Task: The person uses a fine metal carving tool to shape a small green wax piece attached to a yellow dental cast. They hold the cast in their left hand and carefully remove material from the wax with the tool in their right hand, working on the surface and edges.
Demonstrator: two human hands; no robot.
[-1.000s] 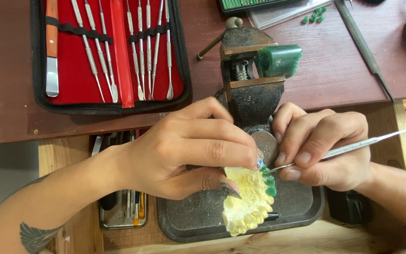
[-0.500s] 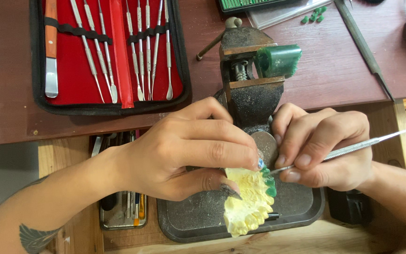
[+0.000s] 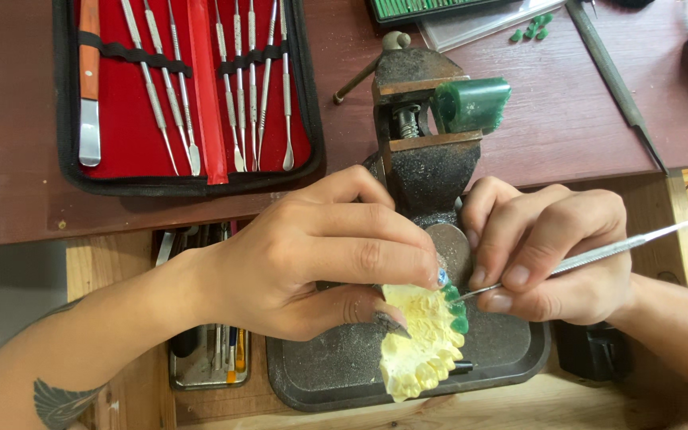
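Carving in hand, by the look of it: fine work on green wax teeth set along the edge of a pale yellow plaster tooth model (image 3: 420,342), low in the middle of the frame. Held steady there by the left hand (image 3: 312,255), fingers curled over the model's upper edge and thumb tucked under its near side, closed firmly on it. Pinched pen-fashion in the right hand (image 3: 555,255), a slim metal carving tool (image 3: 599,253), its shaft running up toward the right edge of the frame and its tip touching the green wax (image 3: 457,312) at the model's right rim. Resting beneath both, a dark metal tray (image 3: 336,374) (dusted with grey grit), with a small rusty vise (image 3: 424,135) just above it in the centre, a block of green wax (image 3: 471,103) clamped in its jaws. Lying open at upper left on the dark red bench (image 3: 17,191), a red-lined case of steel instruments (image 3: 189,87). Scattered at upper right, a few green wax crumbs (image 3: 531,28) and a long file (image 3: 611,76).

Judging from the tip's place, next called for: a short, light stroke along the wax, model kept still, pressure small enough to shave rather than chip.
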